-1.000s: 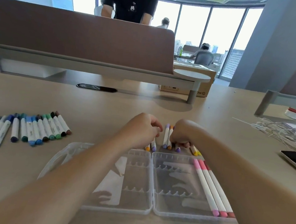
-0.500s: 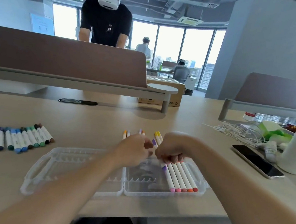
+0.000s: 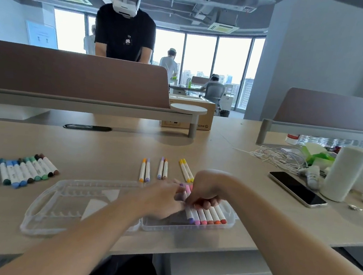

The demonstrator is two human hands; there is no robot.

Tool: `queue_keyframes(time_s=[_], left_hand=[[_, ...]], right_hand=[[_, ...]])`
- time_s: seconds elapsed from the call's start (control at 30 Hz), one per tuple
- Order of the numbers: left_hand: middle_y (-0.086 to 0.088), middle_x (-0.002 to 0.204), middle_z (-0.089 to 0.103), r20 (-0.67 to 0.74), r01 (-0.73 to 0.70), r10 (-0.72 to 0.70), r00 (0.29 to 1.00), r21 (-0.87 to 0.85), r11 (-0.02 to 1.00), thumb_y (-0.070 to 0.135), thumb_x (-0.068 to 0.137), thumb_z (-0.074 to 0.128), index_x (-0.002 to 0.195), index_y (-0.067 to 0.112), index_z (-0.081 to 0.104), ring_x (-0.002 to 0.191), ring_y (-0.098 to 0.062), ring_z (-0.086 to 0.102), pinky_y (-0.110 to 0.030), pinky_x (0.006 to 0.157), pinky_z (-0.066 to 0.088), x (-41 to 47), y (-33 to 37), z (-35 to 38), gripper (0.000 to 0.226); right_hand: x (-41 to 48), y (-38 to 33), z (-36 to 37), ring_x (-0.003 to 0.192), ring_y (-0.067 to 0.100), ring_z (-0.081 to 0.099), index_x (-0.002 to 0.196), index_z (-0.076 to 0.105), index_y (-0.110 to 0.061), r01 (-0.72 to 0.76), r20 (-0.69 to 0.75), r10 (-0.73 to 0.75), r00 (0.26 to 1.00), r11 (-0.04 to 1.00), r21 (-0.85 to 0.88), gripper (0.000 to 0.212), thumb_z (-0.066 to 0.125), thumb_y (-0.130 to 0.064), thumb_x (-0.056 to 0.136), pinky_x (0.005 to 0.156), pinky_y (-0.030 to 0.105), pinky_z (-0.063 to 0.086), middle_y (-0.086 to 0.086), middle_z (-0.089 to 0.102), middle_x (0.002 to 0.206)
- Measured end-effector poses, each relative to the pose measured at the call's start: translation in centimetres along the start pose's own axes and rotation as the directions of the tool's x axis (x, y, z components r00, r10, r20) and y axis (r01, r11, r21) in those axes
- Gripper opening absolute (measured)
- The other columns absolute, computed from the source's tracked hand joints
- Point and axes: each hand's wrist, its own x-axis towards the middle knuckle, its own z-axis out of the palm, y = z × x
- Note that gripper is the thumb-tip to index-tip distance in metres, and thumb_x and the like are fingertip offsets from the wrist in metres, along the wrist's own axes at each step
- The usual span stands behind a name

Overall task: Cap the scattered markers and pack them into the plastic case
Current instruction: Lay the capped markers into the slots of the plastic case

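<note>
A clear plastic case (image 3: 62,212) lies open and flat at the table's front edge. Its right half holds several capped markers (image 3: 207,217) with purple, pink and orange ends. My right hand (image 3: 206,190) curls its fingers over these markers and grips them. My left hand (image 3: 159,197) reaches in beside it and touches the leftmost marker; its fingertips are hidden. Behind the case lie three pairs of capped markers: orange and purple (image 3: 145,170), purple and brown (image 3: 163,169), and yellow (image 3: 186,170). A row of blue, green and brown markers (image 3: 17,171) lies at the left.
A black phone (image 3: 297,189) lies to the right, with a white cylinder (image 3: 344,173), tangled white cables (image 3: 278,157) and green packaging behind it. Brown desk dividers (image 3: 75,78) stand across the back. A person in black stands beyond them.
The view tilted up and drew back. Both hands moved from the loose markers behind the case down into its right half, where more markers now lie.
</note>
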Motion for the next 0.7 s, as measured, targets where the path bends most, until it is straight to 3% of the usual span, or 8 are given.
queue_keyframes(time_s=[0.1, 0.23, 0.37, 0.5, 0.57, 0.63, 0.7], left_hand=[[0.016, 0.118, 0.059, 0.002, -0.034, 0.034, 0.999, -0.020, 0.999, 0.050, 0.089, 0.060, 0.096, 0.031, 0.066, 0.104, -0.011, 0.059, -0.037, 0.094, 0.049, 0.2, -0.5, 0.5, 0.021], [0.013, 0.109, 0.066, -0.022, -0.067, 0.066, 0.998, -0.061, 0.996, 0.046, 0.086, 0.065, 0.102, 0.030, 0.067, 0.099, -0.009, 0.063, -0.037, 0.092, 0.051, 0.5, -0.5, 0.9, 0.023], [0.013, 0.102, 0.069, -0.005, -0.060, 0.059, 0.998, -0.103, 0.993, 0.060, 0.072, 0.064, 0.096, 0.033, 0.067, 0.097, -0.009, 0.065, -0.040, 0.091, 0.052, 0.9, -0.7, 0.7, 0.036], [0.013, 0.095, 0.070, 0.004, -0.030, 0.031, 1.000, -0.104, 0.994, 0.046, 0.080, 0.072, 0.098, 0.030, 0.067, 0.094, -0.011, 0.065, -0.037, 0.088, 0.053, 0.7, -0.4, 0.1, 0.024], [0.009, 0.092, 0.069, -0.012, -0.017, 0.015, 1.000, -0.124, 0.992, 0.034, 0.087, 0.068, 0.096, 0.030, 0.068, 0.088, -0.013, 0.065, -0.029, 0.079, 0.054, 0.9, -1.0, -0.2, 0.010], [0.003, 0.099, 0.070, -0.051, 0.012, -0.022, 0.998, -0.185, 0.983, 0.021, 0.092, 0.060, 0.109, 0.025, 0.069, 0.076, -0.011, 0.063, -0.021, 0.065, 0.051, 0.9, -1.9, -0.7, 0.020], [0.004, 0.108, 0.069, -0.137, 0.020, -0.046, 0.990, -0.189, 0.982, 0.019, 0.095, 0.056, 0.115, 0.023, 0.069, 0.084, -0.007, 0.063, -0.018, 0.070, 0.050, 1.0, -2.9, -1.5, 0.024]], right_hand=[[0.6, 0.0, 0.0, 0.047, 0.010, 0.036, 0.063, 0.054, -0.014, -0.024, 0.017, 0.024, 1.000, 1.000, 0.005, 0.035, 0.055, -0.025, 0.097, 0.044, 0.019, 0.026, 0.001, 0.046, 0.062], [0.9, -0.6, -0.1, 0.039, 0.008, 0.035, 0.062, 0.050, -0.014, -0.062, 0.039, 0.064, 0.997, 0.997, -0.043, 0.037, 0.053, -0.022, 0.098, 0.036, 0.016, 0.027, 0.000, 0.044, 0.057], [0.6, -1.0, -0.3, 0.033, 0.007, 0.034, 0.060, 0.049, -0.013, -0.061, 0.050, 0.066, 0.997, 0.993, -0.101, 0.039, 0.053, -0.020, 0.098, 0.036, 0.015, 0.027, -0.004, 0.044, 0.044], [0.5, -1.1, -0.3, 0.039, 0.009, 0.036, 0.062, 0.053, -0.011, -0.037, 0.041, 0.042, 0.998, 0.992, -0.118, 0.034, 0.056, -0.018, 0.096, 0.039, 0.016, 0.027, -0.001, 0.047, 0.053], [0.6, -1.2, -0.5, 0.043, 0.009, 0.037, 0.069, 0.055, -0.010, -0.031, 0.055, 0.037, 0.998, 0.995, -0.091, 0.030, 0.053, -0.019, 0.098, 0.039, 0.016, 0.027, 0.002, 0.049, 0.062], [0.7, -1.2, -0.8, 0.040, 0.009, 0.037, 0.073, 0.054, -0.009, -0.027, 0.029, 0.029, 0.999, 0.998, -0.061, 0.029, 0.050, -0.019, 0.100, 0.037, 0.016, 0.026, 0.003, 0.049, 0.064], [1.1, -1.6, -1.4, 0.034, 0.009, 0.037, 0.070, 0.053, -0.008, -0.017, -0.041, 0.016, 0.999, 0.999, -0.033, 0.033, 0.050, -0.020, 0.100, 0.035, 0.015, 0.027, 0.003, 0.050, 0.059]])
